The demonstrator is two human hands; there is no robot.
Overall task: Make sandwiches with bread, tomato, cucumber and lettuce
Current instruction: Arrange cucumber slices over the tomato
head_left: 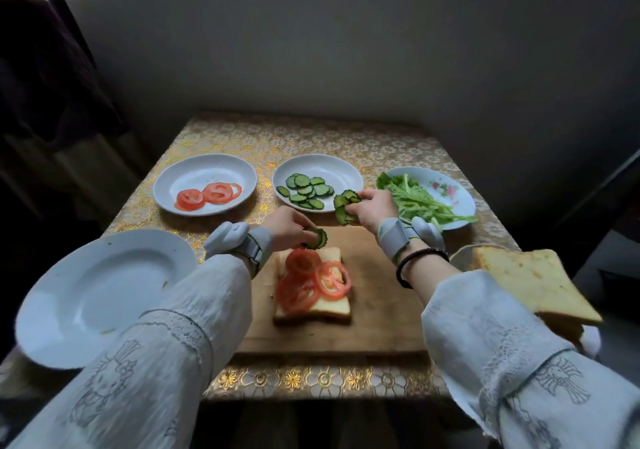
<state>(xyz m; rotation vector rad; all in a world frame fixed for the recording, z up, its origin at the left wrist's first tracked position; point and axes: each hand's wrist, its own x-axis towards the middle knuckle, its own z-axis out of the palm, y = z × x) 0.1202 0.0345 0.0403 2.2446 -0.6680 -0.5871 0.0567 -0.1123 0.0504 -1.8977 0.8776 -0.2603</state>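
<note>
A slice of bread [330, 310] lies on the wooden cutting board [381, 303], topped with several tomato rings [304, 282]. My left hand [287, 225] pinches a cucumber slice [317, 239] just above the bread's far edge. My right hand [372, 207] holds several cucumber slices [343, 206] over the near rim of the cucumber plate [337, 168]. Lettuce [412, 199] lies on a flowered plate [450, 188] to the right. A plate [194, 174] at the left holds tomato slices [207, 195].
An empty white plate [86, 296] sits at the table's left front corner. Stacked bread slices [533, 282] rest on a plate at the right edge. A grey wall stands behind the gold-patterned table [311, 136].
</note>
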